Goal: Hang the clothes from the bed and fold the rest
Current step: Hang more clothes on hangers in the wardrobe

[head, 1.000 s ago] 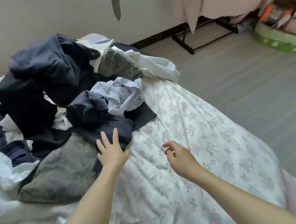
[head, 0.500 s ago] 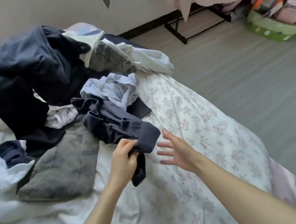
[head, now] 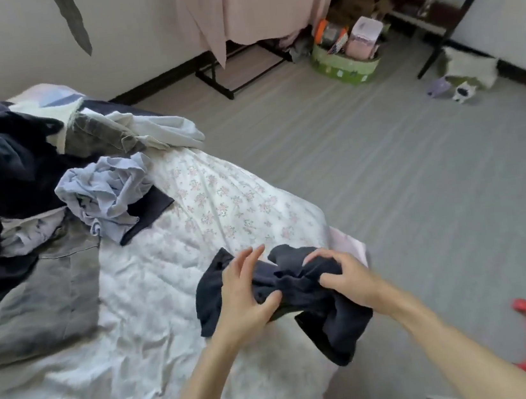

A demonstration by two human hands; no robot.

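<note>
Early in the task, by the look of it. Left hand [head: 241,297] and right hand [head: 348,276] gripping one crumpled dark navy garment [head: 295,290] at lower centre, fingers curled into cloth. Unsorted heap of clothes [head: 51,180] left on the floral-quilted bed [head: 222,204], upper left; nothing folded.
</note>
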